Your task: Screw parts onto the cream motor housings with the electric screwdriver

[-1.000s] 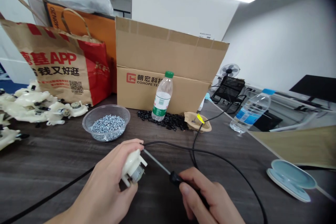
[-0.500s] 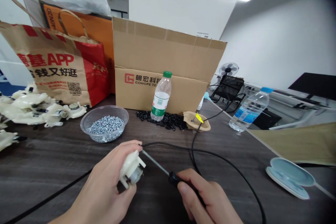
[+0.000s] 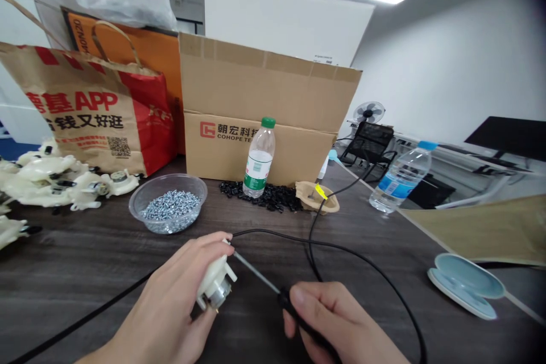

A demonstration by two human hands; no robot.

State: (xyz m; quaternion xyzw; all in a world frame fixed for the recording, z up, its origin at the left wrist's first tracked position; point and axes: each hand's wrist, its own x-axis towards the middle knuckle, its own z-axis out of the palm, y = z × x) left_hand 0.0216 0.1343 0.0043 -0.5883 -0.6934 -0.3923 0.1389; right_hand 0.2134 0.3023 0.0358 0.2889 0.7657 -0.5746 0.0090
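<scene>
A cream plastic part point(image 3: 214, 278) with a small silver motor on it is held in my left hand point(image 3: 170, 296), thumb below and fingers over its top. My right hand point(image 3: 333, 318) grips the black handle of a screwdriver point(image 3: 260, 277). The metal shaft points up and left, and its tip meets the top of the part at my left fingertips. What lies right at the tip is too small to tell.
A clear bowl of screws point(image 3: 168, 205) stands behind my left hand. Cream assemblies point(image 3: 55, 179) lie far left. Black pieces point(image 3: 273, 198) surround a green-capped bottle point(image 3: 258, 162) before a cardboard box point(image 3: 256, 79). A cable point(image 3: 362, 256) crosses the table; a blue-capped bottle point(image 3: 401, 179) stands right.
My right hand has turned around the screwdriver handle, its thumb now higher on top. The part in my left hand has shifted slightly down, and the view has moved a little.
</scene>
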